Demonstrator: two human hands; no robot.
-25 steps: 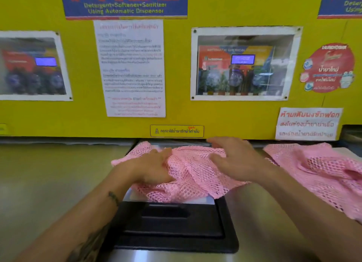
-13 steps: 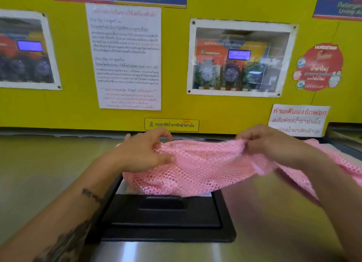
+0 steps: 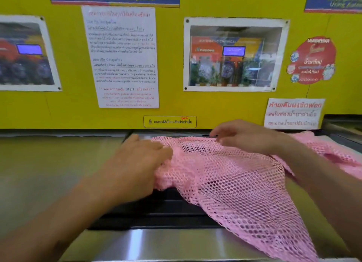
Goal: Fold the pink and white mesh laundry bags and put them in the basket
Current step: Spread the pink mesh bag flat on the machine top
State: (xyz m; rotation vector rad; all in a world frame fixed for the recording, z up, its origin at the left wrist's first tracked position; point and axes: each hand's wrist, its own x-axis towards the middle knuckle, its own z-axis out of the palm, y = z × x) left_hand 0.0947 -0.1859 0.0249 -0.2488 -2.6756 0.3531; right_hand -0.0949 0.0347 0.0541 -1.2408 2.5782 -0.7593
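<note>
A pink mesh laundry bag lies spread over the black lid on the steel machine top, one corner trailing toward the near right edge. My left hand presses on the bag's bunched left side, fingers curled into the mesh. At the far edge of the bag, my right hand pinches the mesh with its fingertips. A second pink mesh bag lies crumpled at the right, partly hidden behind my right forearm. No white bag and no basket are in view.
The black detergent lid sits in the steel machine top. A yellow wall panel with paper notices and framed windows rises directly behind the work surface.
The bag was held up stretched between both hands; now it has come down and lies spread over the lid, draping toward the near right. Both hands dropped onto it.
</note>
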